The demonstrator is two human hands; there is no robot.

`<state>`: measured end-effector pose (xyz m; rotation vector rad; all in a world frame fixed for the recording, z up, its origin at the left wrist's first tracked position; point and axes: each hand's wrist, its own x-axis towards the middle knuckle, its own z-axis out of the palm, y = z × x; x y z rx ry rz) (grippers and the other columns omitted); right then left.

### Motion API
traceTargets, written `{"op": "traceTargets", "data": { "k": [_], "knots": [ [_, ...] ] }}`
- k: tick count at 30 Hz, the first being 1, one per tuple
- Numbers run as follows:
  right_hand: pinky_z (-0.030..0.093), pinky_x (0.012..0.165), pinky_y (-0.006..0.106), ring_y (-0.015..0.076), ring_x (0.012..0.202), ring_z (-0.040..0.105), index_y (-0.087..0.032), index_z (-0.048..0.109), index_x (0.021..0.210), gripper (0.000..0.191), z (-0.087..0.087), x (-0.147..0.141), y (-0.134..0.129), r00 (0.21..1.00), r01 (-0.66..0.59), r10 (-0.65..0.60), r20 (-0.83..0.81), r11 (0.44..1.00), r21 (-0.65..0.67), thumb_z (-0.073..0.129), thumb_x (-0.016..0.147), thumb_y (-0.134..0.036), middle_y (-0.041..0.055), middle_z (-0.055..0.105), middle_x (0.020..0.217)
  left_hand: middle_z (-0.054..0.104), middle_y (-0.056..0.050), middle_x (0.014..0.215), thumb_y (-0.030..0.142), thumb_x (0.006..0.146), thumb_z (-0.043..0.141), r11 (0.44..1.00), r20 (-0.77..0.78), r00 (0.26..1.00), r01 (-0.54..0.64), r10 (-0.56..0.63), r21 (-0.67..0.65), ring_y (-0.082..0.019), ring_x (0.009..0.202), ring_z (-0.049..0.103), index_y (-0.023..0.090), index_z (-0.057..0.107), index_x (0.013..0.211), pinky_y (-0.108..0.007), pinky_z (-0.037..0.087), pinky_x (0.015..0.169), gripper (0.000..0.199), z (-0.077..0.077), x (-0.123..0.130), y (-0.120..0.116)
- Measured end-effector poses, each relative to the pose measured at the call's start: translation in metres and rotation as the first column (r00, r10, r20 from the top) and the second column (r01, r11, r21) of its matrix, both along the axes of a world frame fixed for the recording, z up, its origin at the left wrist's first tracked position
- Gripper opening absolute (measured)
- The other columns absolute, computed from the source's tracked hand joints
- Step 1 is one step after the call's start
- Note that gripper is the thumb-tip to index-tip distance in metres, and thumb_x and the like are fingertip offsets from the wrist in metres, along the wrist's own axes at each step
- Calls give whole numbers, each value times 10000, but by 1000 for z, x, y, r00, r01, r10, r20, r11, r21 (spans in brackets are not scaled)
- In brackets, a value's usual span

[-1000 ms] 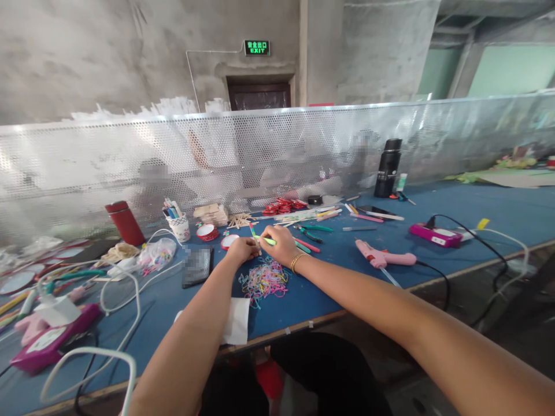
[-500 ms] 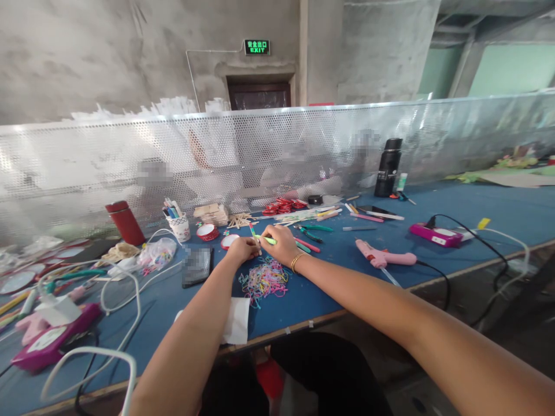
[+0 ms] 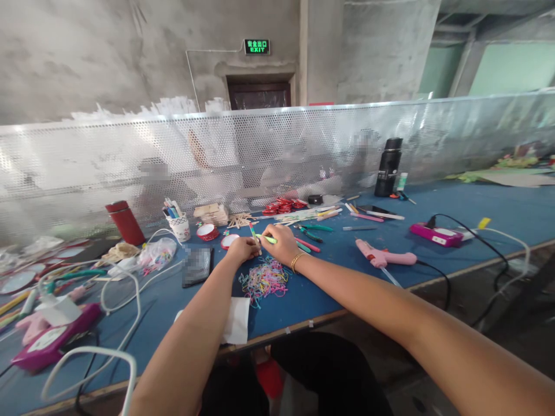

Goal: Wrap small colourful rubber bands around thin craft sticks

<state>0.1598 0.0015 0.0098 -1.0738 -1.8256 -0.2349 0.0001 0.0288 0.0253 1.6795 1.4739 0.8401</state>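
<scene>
My right hand point(image 3: 281, 242) is closed on a light green marker point(image 3: 269, 240), its tip pointing left. Pinched in my left hand point(image 3: 244, 249) is a small stick point(image 3: 253, 230) with red and green colouring at its upper end. The marker's tip meets or nearly meets this stick; the exact contact is too small to tell. Just in front of both hands lies a loose heap of colourful rubber bands point(image 3: 265, 280). A round red-rimmed piece point(image 3: 229, 240) sits beyond my left hand, beside a similar red one point(image 3: 207, 231).
A black phone-like item point(image 3: 197, 267) and white cables lie left. Behind are a pen cup point(image 3: 178, 225), red bottle point(image 3: 125, 222) and pliers point(image 3: 310, 232). On the right are a pink glue gun point(image 3: 385, 255), purple power strip point(image 3: 436, 234) and black bottle point(image 3: 388, 167).
</scene>
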Motion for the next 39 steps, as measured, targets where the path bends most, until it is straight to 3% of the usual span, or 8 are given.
{"op": "traceTargets", "data": {
  "k": [26, 33, 39],
  "knots": [
    [333, 763, 291, 176, 786, 545, -225, 582, 786, 102, 0, 0, 0, 1000, 24, -24, 1, 1000, -8, 581, 857, -298, 1, 638, 737, 622, 6, 539, 223, 678, 753, 999, 0, 1000, -23, 23, -24, -76, 491, 529, 150, 649, 615, -172, 419, 495, 141, 3, 2, -4],
    [335, 773, 291, 172, 787, 550, -225, 582, 782, 120, 1, -1, -2, 1000, -22, 22, 20, 1000, -2, 575, 864, -313, 0, 647, 750, 609, 9, 528, 188, 662, 762, 1000, 23, 1000, -14, 15, -22, -83, 499, 538, 146, 659, 634, -185, 427, 507, 115, 5, 2, -6],
    [334, 769, 289, 175, 788, 548, -224, 585, 779, 96, 1, 0, -1, 1000, 24, -24, -14, 1000, 2, 593, 846, -293, 0, 643, 745, 601, 16, 509, 137, 689, 729, 1000, 43, 999, -16, 17, -26, -70, 469, 522, 142, 620, 593, -165, 403, 465, 146, 6, 3, -9]
  ]
}}
